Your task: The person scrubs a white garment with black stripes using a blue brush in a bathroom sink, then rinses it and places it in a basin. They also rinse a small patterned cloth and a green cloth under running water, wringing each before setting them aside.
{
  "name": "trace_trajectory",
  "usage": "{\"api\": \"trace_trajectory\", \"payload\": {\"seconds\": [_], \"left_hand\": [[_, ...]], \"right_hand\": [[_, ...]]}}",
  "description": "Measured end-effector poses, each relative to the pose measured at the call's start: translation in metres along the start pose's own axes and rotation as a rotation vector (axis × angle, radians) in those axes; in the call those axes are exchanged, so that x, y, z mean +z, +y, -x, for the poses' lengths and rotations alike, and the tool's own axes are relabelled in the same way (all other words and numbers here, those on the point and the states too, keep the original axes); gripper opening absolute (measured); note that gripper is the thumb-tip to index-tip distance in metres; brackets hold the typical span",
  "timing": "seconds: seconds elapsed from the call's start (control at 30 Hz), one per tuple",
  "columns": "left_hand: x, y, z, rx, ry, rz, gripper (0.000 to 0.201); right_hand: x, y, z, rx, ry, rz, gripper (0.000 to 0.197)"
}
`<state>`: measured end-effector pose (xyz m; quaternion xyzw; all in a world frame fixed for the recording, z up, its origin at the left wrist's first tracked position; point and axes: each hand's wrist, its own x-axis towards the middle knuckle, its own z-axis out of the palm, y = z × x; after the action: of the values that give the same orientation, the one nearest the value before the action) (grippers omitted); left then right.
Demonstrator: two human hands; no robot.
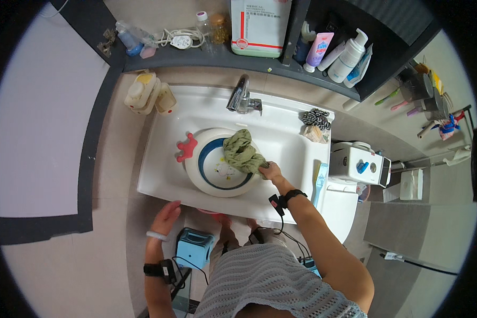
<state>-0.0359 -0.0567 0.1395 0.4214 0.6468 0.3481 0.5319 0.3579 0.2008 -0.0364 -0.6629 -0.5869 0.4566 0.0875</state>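
Observation:
A crumpled olive-green cloth (241,151) lies over the right side of a round white basin (192,174) with a blue inner band. My right hand (271,171) pinches the cloth's lower right end just outside the basin's rim. The basin stands in the white sink (289,143), and a red crown-shaped piece (186,147) sticks out at its left. Inside the basin a small printed picture shows. My left hand (168,216) hangs in front of the sink's near edge, fingers stretched out and holding nothing.
The chrome faucet (242,96) rises behind the basin. A dark patterned cloth bundle (316,117) sits at the sink's back right corner, and a light-blue tube (319,183) lies on the right rim. Bottles (349,55) stand on the dark shelf above. A blue stool (194,247) is below.

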Motion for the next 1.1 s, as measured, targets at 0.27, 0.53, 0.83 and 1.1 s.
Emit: {"api": "trace_trajectory", "payload": {"seconds": [0.27,0.53,0.83,1.1], "left_hand": [[-0.006,0.006,-0.121,0.051,-0.181,0.117,0.04],[-0.037,0.078,-0.154,0.2,-0.317,-0.152,0.043],[-0.089,0.182,-0.13,0.296,-0.372,-0.078,0.041],[-0.138,0.244,-0.105,0.547,-0.32,-0.26,0.042]], "right_hand": [[-0.044,-0.17,0.101,-0.246,-0.079,-0.354,0.026],[-0.108,-0.36,0.204,-0.598,-0.03,-0.566,0.022],[-0.157,-0.429,0.252,-0.882,0.038,-0.504,0.021],[-0.196,-0.482,0.277,-1.055,0.058,-0.284,0.035]]}}
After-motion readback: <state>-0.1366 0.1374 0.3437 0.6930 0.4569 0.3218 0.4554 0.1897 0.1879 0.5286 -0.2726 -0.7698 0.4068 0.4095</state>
